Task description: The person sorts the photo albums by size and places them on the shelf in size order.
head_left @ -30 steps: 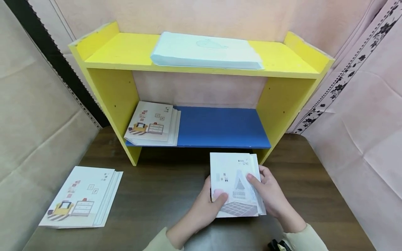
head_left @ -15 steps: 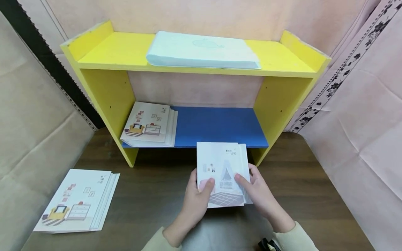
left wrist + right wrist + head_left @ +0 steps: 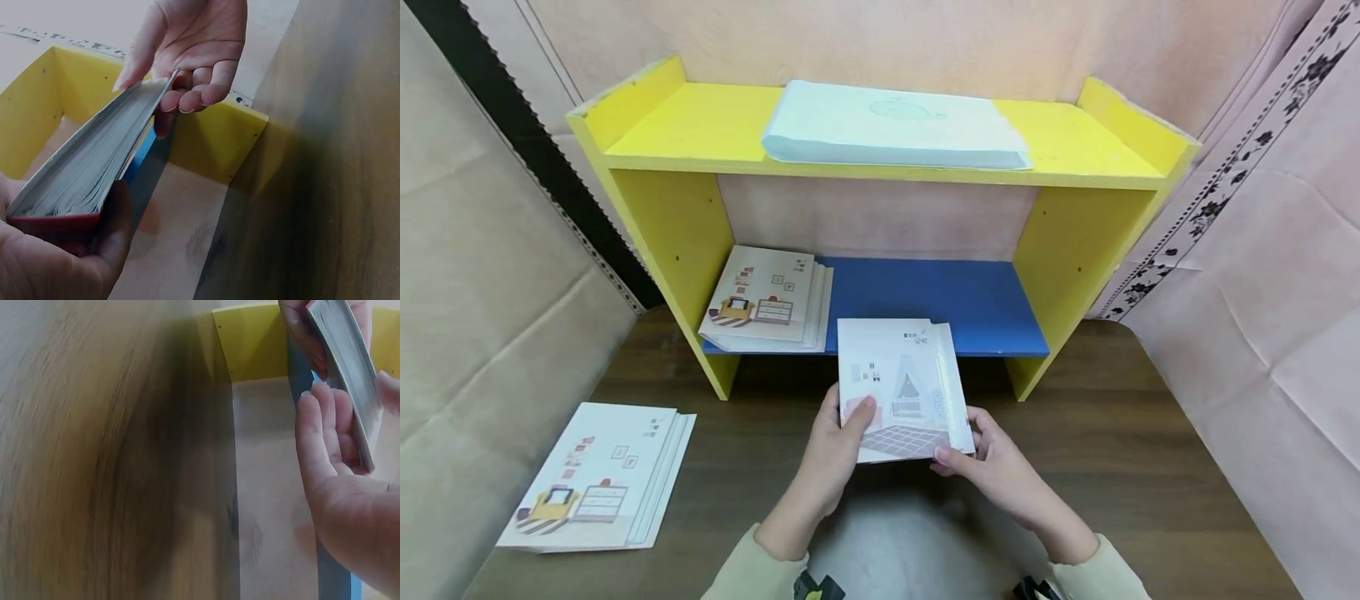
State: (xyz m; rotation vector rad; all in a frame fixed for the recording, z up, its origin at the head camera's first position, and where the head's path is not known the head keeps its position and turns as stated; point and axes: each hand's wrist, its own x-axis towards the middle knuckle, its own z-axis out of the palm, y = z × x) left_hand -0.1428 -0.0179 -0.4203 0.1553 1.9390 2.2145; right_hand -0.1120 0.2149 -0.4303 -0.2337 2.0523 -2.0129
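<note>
Both hands hold a small stack of notebooks [image 3: 891,375] with pale covers, raised and tilted in front of the shelf's blue board. My left hand [image 3: 831,450] grips the left edge, thumb on the top cover and fingers underneath. At the lower right corner, my right hand [image 3: 992,475] pinches the stack between thumb and fingers. The left wrist view shows the page edges [image 3: 106,150] and a red end beside the left palm. In the right wrist view, the right fingers [image 3: 325,431] lie along the stack's underside. The head view hides most of these fingers.
A yellow shelf [image 3: 880,171] with a blue board [image 3: 925,287] stands ahead. Another notebook stack [image 3: 760,296] leans at the board's left end. More notebooks [image 3: 595,475] lie on the wooden table [image 3: 737,533] at left. A pale blue pack [image 3: 895,125] rests on the top shelf.
The held notebooks have moved left and toward the shelf, with both hands following. My right hand has slid down from the right edge to the lower right corner.
</note>
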